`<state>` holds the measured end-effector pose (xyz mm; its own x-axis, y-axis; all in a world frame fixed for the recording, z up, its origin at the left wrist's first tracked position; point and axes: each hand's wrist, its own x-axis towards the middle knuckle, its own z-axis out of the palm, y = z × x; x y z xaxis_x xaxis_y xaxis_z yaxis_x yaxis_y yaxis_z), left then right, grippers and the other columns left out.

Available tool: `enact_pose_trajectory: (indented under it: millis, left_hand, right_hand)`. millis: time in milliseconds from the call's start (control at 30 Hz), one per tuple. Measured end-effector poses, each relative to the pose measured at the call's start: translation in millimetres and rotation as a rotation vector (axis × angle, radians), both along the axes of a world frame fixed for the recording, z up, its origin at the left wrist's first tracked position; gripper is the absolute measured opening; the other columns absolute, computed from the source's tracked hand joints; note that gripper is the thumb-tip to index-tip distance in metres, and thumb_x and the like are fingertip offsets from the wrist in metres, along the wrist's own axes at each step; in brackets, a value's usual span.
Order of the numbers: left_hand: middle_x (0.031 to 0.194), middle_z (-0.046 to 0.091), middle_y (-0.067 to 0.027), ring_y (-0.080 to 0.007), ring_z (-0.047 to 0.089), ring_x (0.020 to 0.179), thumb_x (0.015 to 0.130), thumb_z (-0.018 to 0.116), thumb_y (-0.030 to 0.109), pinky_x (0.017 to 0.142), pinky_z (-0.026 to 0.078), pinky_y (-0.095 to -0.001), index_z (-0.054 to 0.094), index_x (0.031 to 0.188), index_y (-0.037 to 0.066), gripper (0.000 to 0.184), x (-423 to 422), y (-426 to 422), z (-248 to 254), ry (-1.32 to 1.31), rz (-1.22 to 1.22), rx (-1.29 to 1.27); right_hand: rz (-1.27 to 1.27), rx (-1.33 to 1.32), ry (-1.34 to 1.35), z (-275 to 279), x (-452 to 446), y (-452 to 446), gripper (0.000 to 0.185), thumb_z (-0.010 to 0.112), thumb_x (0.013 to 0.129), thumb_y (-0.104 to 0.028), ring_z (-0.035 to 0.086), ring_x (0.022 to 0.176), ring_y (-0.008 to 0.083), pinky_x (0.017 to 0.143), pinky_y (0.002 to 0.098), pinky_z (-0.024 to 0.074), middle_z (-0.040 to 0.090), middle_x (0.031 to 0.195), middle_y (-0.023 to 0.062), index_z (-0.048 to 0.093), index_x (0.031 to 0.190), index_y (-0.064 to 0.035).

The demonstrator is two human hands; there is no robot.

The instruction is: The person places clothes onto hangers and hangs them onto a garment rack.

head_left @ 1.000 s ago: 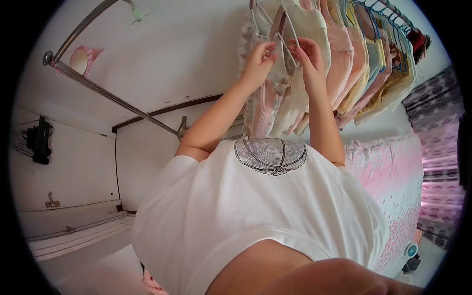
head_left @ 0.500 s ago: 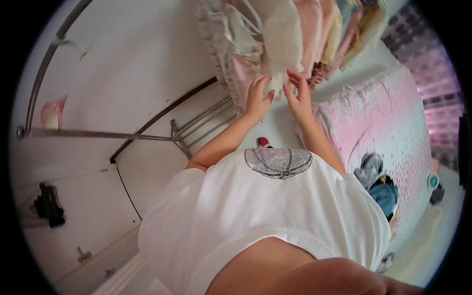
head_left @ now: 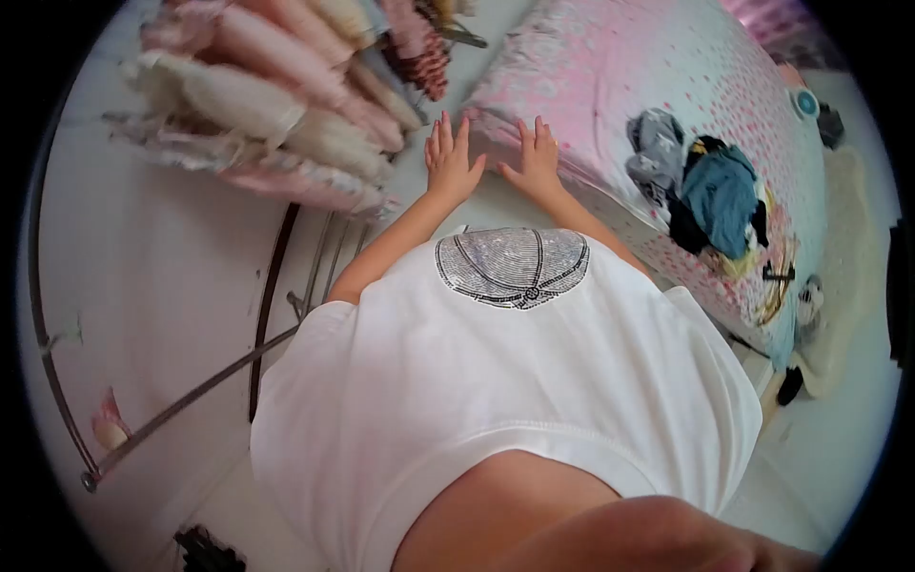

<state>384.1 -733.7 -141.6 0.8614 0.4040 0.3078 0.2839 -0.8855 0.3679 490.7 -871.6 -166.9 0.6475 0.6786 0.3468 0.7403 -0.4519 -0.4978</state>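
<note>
My left hand (head_left: 452, 160) is raised in front of me, fingers spread and holding nothing. To its left hang several pale pink and cream garments (head_left: 286, 105), apart from the fingers. Just right of it, my right hand (head_left: 534, 157) is also open, with nothing in it. It appears in front of the near edge of a bed with a pink and white spotted cover (head_left: 591, 76); whether it touches the cover I cannot tell. On the bed lies a heap of clothes, with a grey piece (head_left: 656, 148) and a blue-green piece (head_left: 721, 195).
A metal rail frame (head_left: 205, 386) runs along the left side beside a white wall. A small round light-blue object (head_left: 804, 103) is at the bed's far side. On the right, a pale mat (head_left: 843, 248) lies on the floor.
My view has turned right, so the hanging garments now sit further left and more of the bed shows. My hands have moved away from the garments toward the bed, and the fingers are straighter.
</note>
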Motion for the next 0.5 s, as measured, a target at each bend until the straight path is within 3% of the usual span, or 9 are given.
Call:
enact_pose_trajectory:
  millis: [233, 500]
  left_hand:
    - [0.142, 0.006, -0.0212, -0.0384, 0.008, 0.13, 0.075, 0.059, 0.03, 0.102, 0.009, -0.0514, 0.024, 0.135, 0.01, 0.072, 105, -102, -22, 0.069, -0.19, 0.003]
    - [0.142, 0.005, -0.0212, -0.037, 0.005, 0.131, 0.074, 0.06, 0.03, 0.102, 0.005, -0.0513, 0.022, 0.136, 0.011, 0.075, 197, -192, -31, 0.134, -0.38, -0.034]
  right_hand:
    - [-0.253, -0.127, 0.077, -17, 82, -123, 0.091, 0.067, 0.065, -0.038, 0.011, 0.128, 0.0428, 0.098, 0.0588, 0.0128, 0.01, 0.139, 0.0248, 0.017, 0.136, -0.0112]
    - [-0.496, -0.088, 0.1, -29, 143, -242, 0.091, 0.068, 0.065, -0.035, 0.011, 0.127, 0.0418, 0.098, 0.0581, 0.0128, 0.008, 0.139, 0.0238, 0.017, 0.136, -0.0108]
